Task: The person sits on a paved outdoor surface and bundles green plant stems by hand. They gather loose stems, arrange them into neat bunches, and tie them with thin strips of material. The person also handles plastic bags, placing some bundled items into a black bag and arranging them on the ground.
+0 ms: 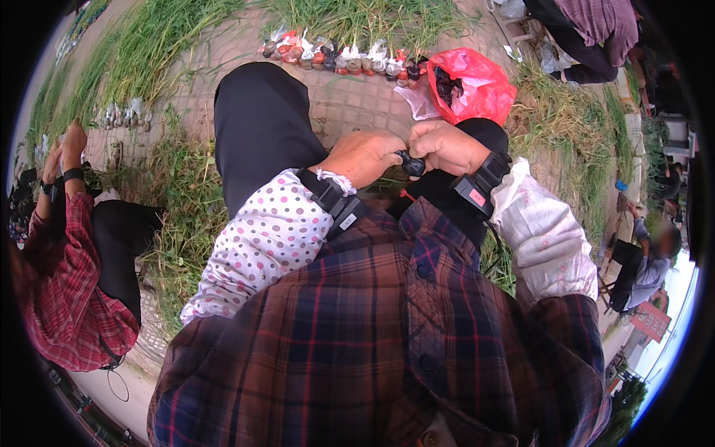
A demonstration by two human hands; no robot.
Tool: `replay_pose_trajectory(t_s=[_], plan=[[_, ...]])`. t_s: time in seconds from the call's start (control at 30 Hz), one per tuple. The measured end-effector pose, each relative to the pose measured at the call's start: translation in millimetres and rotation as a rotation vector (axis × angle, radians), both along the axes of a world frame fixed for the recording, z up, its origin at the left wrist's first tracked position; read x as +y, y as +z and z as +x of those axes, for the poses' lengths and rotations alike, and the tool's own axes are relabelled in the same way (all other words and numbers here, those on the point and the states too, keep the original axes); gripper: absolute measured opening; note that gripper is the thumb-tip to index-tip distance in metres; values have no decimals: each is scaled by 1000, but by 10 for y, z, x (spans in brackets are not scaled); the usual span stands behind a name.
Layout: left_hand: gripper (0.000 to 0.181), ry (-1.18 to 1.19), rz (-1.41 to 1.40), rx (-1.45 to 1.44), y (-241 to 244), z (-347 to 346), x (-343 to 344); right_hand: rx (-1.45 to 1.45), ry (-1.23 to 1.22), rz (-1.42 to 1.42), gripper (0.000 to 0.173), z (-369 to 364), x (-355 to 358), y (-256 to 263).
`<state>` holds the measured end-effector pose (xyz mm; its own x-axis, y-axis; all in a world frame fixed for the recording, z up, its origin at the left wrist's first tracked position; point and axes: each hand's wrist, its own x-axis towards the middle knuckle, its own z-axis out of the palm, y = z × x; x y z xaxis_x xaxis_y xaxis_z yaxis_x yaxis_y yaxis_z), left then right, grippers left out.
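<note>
A small black plastic bundle (413, 165) is between my two hands, above the gap between my knees. My left hand (358, 156) grips it from the left, thumb and fingers closed at its side. From the right, my right hand (448, 146) pinches at its upper edge with curled fingers. Both sets of fingertips nearly meet there and partly hide the bundle. Beyond my right knee, an open red plastic bag (485, 89) holds dark and pale plastic. Next to it a thin, whitish plastic bag (418, 103) lies on the brick paving.
A row of small tied plastic bundles (352, 60) sits on the paving ahead, with cut grass (380, 17) behind it. Another person in a red plaid shirt (84, 279) sits at left, near more small bundles (124, 116). Someone else (597, 28) is at upper right.
</note>
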<state>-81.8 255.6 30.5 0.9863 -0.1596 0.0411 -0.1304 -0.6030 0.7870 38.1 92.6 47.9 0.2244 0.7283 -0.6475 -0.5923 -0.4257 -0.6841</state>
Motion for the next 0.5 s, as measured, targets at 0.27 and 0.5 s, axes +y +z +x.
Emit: replay_pose_trajectory(t_s=[0.27,0.5], plan=[[23,428,191,-553,235,115,-98,-478,-300,21,7,-116,76,27],[13,598,-690,150,-71,79,-63,-407,-566,188,7,-283,225,-120]])
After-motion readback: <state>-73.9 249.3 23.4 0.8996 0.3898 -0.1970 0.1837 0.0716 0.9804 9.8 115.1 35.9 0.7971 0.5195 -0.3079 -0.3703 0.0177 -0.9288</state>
